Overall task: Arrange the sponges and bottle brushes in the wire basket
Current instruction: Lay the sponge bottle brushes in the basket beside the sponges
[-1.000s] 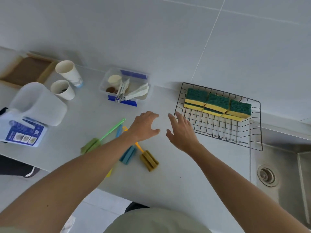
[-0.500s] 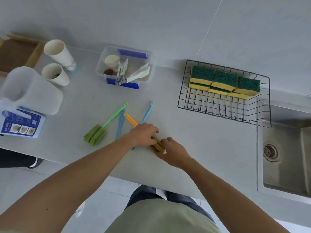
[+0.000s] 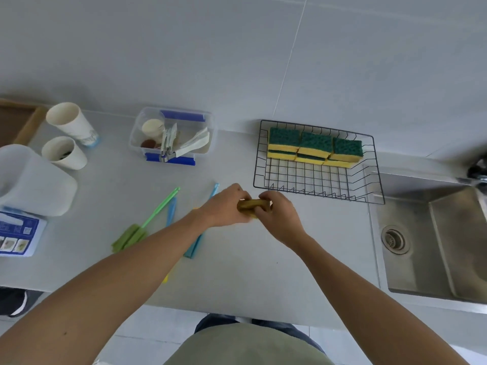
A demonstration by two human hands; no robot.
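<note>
A black wire basket (image 3: 316,192) stands on the counter at the right, with several green-and-yellow sponges (image 3: 315,148) stacked along its far side. In front of its near left corner, my left hand (image 3: 224,206) and my right hand (image 3: 279,217) both grip the yellow-headed bottle brush (image 3: 250,205), lifted off the counter; its handle is hidden by my left hand. A green bottle brush (image 3: 142,227) lies on the counter to the left. A blue bottle brush (image 3: 193,250) lies partly under my left forearm, and another blue handle (image 3: 170,210) lies beside the green one.
A clear plastic box (image 3: 171,135) with utensils sits at the back. Two paper cups (image 3: 71,125), a white jug (image 3: 31,180) and a leaflet (image 3: 15,235) are at the left. A steel sink (image 3: 432,238) lies right of the basket.
Both hands came down to the yellow-headed brush, took hold of it, and have lifted it toward the basket's near left corner.
</note>
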